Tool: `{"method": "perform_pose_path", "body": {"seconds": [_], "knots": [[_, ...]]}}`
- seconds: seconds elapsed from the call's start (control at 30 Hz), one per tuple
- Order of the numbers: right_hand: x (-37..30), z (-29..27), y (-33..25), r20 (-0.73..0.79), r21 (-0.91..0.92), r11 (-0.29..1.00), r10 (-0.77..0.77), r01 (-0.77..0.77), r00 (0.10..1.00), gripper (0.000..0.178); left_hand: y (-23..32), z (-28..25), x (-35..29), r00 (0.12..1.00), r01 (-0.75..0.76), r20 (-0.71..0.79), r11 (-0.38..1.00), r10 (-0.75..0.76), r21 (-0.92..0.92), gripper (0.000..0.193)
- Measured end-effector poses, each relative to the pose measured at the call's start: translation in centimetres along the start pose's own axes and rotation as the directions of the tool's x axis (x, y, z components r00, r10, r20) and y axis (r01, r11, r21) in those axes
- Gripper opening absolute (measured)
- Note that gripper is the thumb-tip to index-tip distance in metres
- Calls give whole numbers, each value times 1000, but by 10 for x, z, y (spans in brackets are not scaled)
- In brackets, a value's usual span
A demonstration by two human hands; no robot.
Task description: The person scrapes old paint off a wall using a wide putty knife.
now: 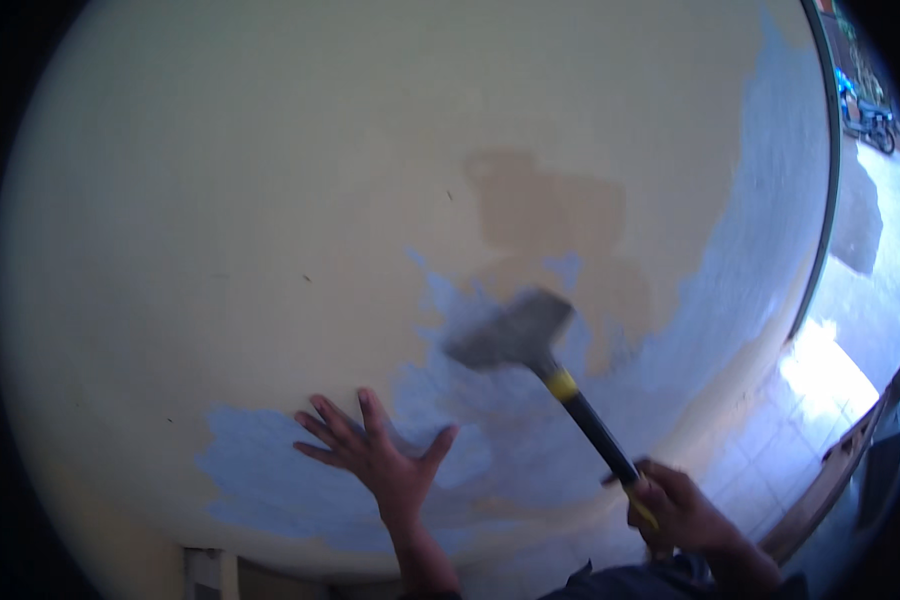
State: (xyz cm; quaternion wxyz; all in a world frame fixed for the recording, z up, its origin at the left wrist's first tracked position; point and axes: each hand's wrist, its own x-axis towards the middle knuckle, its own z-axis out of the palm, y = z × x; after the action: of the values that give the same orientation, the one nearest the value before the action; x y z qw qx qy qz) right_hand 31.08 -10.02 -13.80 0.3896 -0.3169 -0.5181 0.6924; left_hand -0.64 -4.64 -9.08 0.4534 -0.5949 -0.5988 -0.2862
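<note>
My right hand [675, 503] is closed round the black and yellow handle of a scraper [600, 435]. Its broad grey blade, smeared by motion, is at the wall, over the border between cream and blue-grey areas. Whether the blade edge touches the surface I cannot tell. To the left, my left hand [375, 455] rests flat against the wall with fingers spread, holding nothing. The wall [270, 180] is mostly cream, with ragged blue-grey patches [280, 470] along its lower part and up the right side.
A dark frame edge [832, 150] bounds the wall on the right. Beyond it lie a sunlit tiled floor [760, 440] and a parked motorcycle [868, 120]. A long brown wooden piece [820, 500] slants at lower right. A pale post [210, 575] stands at lower left.
</note>
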Motion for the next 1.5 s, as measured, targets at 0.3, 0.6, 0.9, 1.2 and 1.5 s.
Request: {"method": "perform_pose_path", "body": {"seconds": [0.3,0.6,0.9,1.2,1.5], "knots": [[-7,-3,3,-45,62,997,46,-43,998,42,3,-1,-9,1000,3,-8,1000,-3,-7,105],[0,-4,-2,-30,119,992,46,-42,998,41,2,4,-4,1000,6,12,1000,-7,4,103],[-7,5,-10,-15,123,990,66,-64,998,37,-2,-6,-5,999,-32,18,999,32,38,108],[-13,18,-6,-16,98,991,95,-93,995,37,-1,-7,-4,1000,-3,9,1000,3,-5,98],[9,25,-6,45,117,993,-37,31,998,40,-3,-6,4,1000,12,9,1000,-12,3,99]]}}
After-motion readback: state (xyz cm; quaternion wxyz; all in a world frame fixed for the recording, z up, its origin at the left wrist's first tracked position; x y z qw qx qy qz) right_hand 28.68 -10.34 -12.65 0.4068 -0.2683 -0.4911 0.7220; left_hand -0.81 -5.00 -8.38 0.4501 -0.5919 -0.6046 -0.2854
